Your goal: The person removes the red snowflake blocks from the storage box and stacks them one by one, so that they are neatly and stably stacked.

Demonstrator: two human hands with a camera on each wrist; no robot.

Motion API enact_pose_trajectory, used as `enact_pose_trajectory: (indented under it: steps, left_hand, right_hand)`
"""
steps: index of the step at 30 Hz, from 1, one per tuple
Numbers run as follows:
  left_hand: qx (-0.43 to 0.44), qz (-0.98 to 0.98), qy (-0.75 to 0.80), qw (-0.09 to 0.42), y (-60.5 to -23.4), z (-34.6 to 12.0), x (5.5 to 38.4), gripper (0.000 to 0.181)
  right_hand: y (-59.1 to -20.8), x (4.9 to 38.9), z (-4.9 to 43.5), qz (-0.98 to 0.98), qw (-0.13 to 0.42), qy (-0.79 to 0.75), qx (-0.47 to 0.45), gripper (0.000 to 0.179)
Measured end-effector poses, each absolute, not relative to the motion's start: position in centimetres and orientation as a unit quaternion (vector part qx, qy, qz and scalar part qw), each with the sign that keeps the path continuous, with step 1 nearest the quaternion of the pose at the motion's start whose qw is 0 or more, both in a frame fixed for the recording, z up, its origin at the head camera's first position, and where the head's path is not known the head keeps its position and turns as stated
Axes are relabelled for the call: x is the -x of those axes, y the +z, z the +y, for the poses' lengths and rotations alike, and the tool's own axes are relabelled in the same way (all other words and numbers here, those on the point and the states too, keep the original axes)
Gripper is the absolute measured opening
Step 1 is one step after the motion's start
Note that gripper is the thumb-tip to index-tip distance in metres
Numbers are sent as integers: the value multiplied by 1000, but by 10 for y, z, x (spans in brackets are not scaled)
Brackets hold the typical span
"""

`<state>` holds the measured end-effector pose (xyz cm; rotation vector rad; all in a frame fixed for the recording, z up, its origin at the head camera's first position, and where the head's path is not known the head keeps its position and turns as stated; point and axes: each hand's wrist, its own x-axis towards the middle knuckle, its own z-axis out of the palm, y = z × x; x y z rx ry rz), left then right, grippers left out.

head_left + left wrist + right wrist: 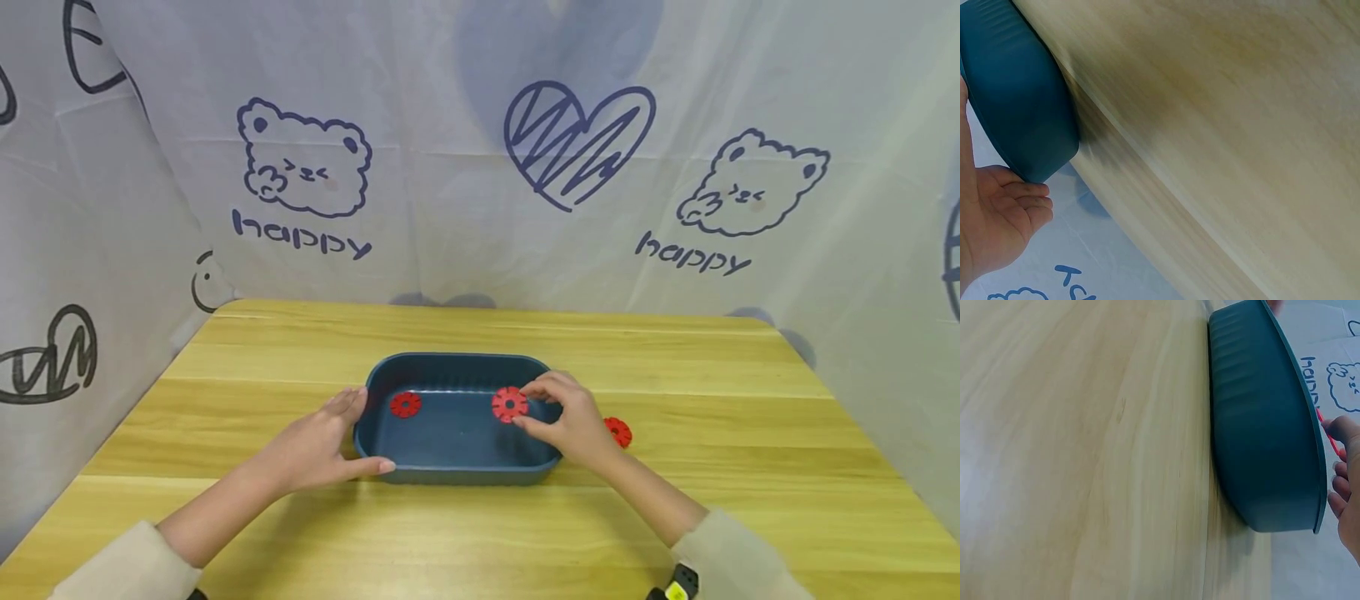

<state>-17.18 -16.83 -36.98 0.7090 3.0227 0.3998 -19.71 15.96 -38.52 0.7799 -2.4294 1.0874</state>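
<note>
A dark blue-green plastic bin (461, 477) stands on the wooden table. The left hand (318, 442) holds its left end, with the thumb on the near rim and the fingers against the far left side. In the left wrist view, the fingers (1034, 199) touch the bin's end. Over the bin's right part, the right hand (573, 421) pinches a red notched disc (501, 407) between thumb and fingertips. The right wrist view shows this disc edge-on beyond the rim. Another red notched disc (406, 405) lies inside the bin at left.
To the right of the bin, a third red notched disc (619, 432) lies on the table (750, 467), partly hidden by the right wrist. A white cloth (435, 233) with bear and heart drawings hangs behind the table and along its sides.
</note>
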Motion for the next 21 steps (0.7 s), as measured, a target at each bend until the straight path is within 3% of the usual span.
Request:
enact_pose_trajectory:
  steps: [14, 21]
  left_hand:
    - [-230, 965, 128, 3, -373, -168, 172, 104]
    - [-232, 964, 127, -3, -374, -168, 172, 104]
  right_hand:
    - [-385, 191, 187, -871, 220, 369, -236, 30]
    - [-385, 188, 208, -861, 267, 358, -242, 33]
